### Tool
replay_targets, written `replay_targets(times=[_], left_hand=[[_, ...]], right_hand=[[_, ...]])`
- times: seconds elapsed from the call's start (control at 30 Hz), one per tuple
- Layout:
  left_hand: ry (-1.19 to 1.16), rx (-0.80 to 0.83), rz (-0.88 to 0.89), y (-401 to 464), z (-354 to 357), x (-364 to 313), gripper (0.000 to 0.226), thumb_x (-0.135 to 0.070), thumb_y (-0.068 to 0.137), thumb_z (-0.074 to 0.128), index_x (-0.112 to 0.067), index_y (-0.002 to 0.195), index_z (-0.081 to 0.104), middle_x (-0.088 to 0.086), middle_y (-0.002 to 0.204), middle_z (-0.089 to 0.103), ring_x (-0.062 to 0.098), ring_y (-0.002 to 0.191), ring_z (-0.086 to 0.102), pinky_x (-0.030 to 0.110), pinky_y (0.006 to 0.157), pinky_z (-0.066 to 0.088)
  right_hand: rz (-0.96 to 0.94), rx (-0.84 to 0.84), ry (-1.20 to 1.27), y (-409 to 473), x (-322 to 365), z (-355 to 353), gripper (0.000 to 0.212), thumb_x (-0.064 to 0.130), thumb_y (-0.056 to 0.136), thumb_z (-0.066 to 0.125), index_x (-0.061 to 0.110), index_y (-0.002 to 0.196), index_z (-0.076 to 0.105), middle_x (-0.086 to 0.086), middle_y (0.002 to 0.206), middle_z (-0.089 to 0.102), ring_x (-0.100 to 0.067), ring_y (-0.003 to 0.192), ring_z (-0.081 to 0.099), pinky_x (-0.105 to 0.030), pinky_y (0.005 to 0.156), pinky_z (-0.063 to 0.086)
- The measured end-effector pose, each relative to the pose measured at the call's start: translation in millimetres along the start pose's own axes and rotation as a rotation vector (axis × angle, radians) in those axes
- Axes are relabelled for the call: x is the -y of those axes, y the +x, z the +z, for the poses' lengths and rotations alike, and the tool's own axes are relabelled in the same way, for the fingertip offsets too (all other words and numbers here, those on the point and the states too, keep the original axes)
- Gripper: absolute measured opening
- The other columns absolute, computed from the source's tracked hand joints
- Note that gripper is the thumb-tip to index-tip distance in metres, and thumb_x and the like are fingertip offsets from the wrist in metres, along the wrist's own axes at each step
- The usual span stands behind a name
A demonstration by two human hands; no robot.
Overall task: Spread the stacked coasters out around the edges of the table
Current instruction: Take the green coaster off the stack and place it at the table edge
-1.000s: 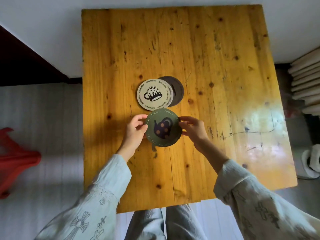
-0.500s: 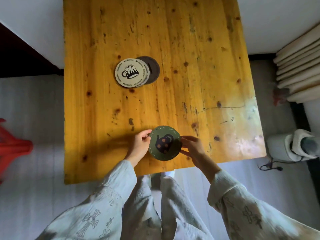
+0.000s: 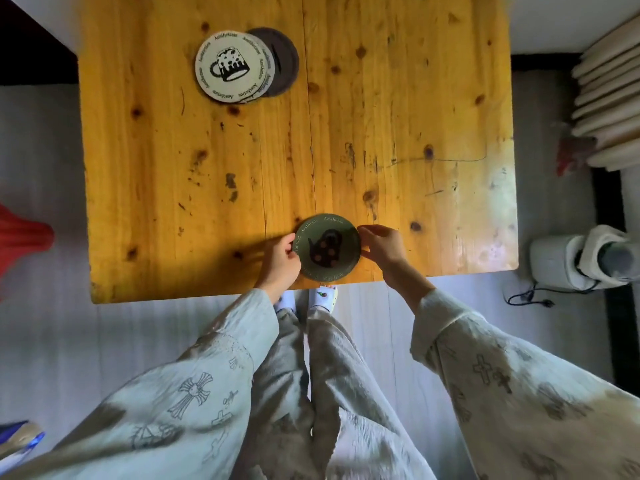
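A green coaster point(image 3: 325, 247) with a dark teapot print lies at the near edge of the yellow wooden table point(image 3: 398, 116). My left hand point(image 3: 278, 259) pinches its left rim and my right hand point(image 3: 382, 245) pinches its right rim. Farther up the table on the left sits the rest of the stack: a cream coaster point(image 3: 233, 65) with a mug print on top, another cream one just under it, and a dark grey coaster point(image 3: 282, 62) sticking out to the right beneath them.
A white appliance point(image 3: 581, 261) with a black cord stands on the floor to the right of the table. Pale stacked slats point(image 3: 609, 98) lie at the far right. Something red point(image 3: 20, 237) sits on the floor at the left.
Both hands have drawn the green coaster from just below the stack toward me, down to the table's near edge. The stack has stayed where it was.
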State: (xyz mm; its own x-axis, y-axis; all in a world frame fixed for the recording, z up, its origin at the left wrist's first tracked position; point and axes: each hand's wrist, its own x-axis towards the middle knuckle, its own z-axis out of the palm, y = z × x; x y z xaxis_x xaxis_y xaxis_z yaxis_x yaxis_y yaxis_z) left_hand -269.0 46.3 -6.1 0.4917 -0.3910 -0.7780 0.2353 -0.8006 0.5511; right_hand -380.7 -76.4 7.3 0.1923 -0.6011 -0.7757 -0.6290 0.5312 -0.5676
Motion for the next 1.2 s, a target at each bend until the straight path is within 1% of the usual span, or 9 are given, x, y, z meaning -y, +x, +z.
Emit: replay_targets(times=[0.07, 0.1, 0.17, 0.23, 0.37, 0.6, 0.97, 1.13, 1.2], left_hand=[[0.007, -0.017, 0.002, 1.6, 1.0, 3.5, 0.048, 0.001, 0.090, 0.035, -0.013, 0.135, 0.038, 0.011, 0.136, 0.046, 0.025, 0.123, 0.045, 0.029, 0.097, 0.038], [0.013, -0.020, 0.000, 2.3, 1.2, 5.2, 0.049, 0.001, 0.089, 0.035, -0.013, 0.136, 0.037, 0.011, 0.137, 0.046, 0.025, 0.124, 0.044, 0.026, 0.094, 0.036], [0.010, -0.018, -0.006, 2.1, 0.8, 9.9, 0.050, 0.001, 0.089, 0.035, -0.015, 0.136, 0.035, 0.012, 0.136, 0.044, 0.022, 0.120, 0.044, 0.026, 0.090, 0.035], [-0.004, -0.018, -0.005, 1.0, 0.0, 13.7, 0.051, 0.001, 0.088, 0.036, -0.017, 0.136, 0.035, 0.012, 0.134, 0.044, 0.017, 0.111, 0.044, 0.026, 0.088, 0.036], [-0.029, -0.002, 0.001, 0.1, -0.1, 16.8, 0.052, 0.001, 0.088, 0.034, -0.020, 0.136, 0.035, 0.008, 0.135, 0.043, 0.014, 0.110, 0.042, 0.026, 0.087, 0.037], [-0.028, -0.001, -0.004, -2.3, 2.2, 21.9, 0.052, 0.002, 0.088, 0.034, -0.016, 0.136, 0.035, 0.011, 0.137, 0.042, 0.020, 0.119, 0.043, 0.029, 0.094, 0.037], [-0.057, 0.010, -0.015, -5.5, 1.7, 23.4, 0.051, 0.000, 0.089, 0.033, -0.018, 0.137, 0.034, 0.011, 0.139, 0.037, 0.024, 0.125, 0.042, 0.042, 0.106, 0.039], [-0.041, 0.027, -0.013, -3.8, 1.4, 23.7, 0.051, -0.002, 0.091, 0.032, -0.020, 0.138, 0.031, 0.010, 0.142, 0.033, 0.024, 0.127, 0.040, 0.043, 0.106, 0.038], [-0.020, 0.047, -0.014, -3.9, 0.4, 23.0, 0.050, -0.005, 0.092, 0.031, -0.021, 0.140, 0.029, 0.010, 0.144, 0.031, 0.024, 0.126, 0.040, 0.039, 0.102, 0.042]], right_hand=[[-0.013, 0.005, -0.019, 1.3, -0.2, 1.3, 0.032, 0.012, 0.085, 0.051, -0.016, 0.097, 0.059, -0.041, 0.101, 0.060, -0.042, 0.083, 0.058, -0.065, 0.092, 0.043], [-0.020, 0.004, -0.022, 0.9, 0.3, 1.2, 0.030, 0.014, 0.087, 0.051, -0.011, 0.098, 0.063, -0.034, 0.096, 0.065, -0.038, 0.088, 0.061, -0.061, 0.093, 0.046], [-0.024, 0.018, -0.014, -1.7, 0.8, 1.3, 0.028, 0.015, 0.089, 0.051, 0.000, 0.107, 0.066, -0.011, 0.089, 0.067, -0.026, 0.091, 0.061, -0.051, 0.095, 0.050], [-0.026, 0.055, -0.008, -4.5, -0.7, 2.2, 0.031, 0.017, 0.091, 0.048, 0.003, 0.115, 0.063, -0.004, 0.093, 0.065, -0.021, 0.094, 0.059, -0.047, 0.095, 0.051], [-0.035, 0.065, -0.051, -8.6, -6.4, 4.7, 0.035, 0.017, 0.092, 0.045, 0.002, 0.122, 0.058, -0.015, 0.122, 0.063, -0.028, 0.113, 0.057, -0.046, 0.101, 0.047], [-0.027, 0.057, -0.094, -10.2, -14.5, 5.7, 0.034, 0.017, 0.092, 0.043, 0.004, 0.118, 0.061, -0.016, 0.109, 0.065, -0.033, 0.108, 0.060, -0.049, 0.097, 0.049], [-0.044, 0.085, -0.052, -8.9, -18.9, 3.6, 0.037, 0.018, 0.092, 0.044, 0.002, 0.122, 0.058, -0.019, 0.123, 0.062, -0.031, 0.114, 0.056, -0.048, 0.101, 0.047], [-0.055, 0.110, -0.045, -7.7, -20.1, 2.7, 0.039, 0.019, 0.093, 0.045, 0.002, 0.126, 0.054, -0.017, 0.129, 0.059, -0.029, 0.118, 0.054, -0.046, 0.103, 0.045], [-0.060, 0.125, -0.036, -7.1, -20.1, 1.5, 0.038, 0.019, 0.093, 0.045, 0.002, 0.127, 0.053, -0.017, 0.129, 0.058, -0.028, 0.117, 0.054, -0.044, 0.103, 0.046]])
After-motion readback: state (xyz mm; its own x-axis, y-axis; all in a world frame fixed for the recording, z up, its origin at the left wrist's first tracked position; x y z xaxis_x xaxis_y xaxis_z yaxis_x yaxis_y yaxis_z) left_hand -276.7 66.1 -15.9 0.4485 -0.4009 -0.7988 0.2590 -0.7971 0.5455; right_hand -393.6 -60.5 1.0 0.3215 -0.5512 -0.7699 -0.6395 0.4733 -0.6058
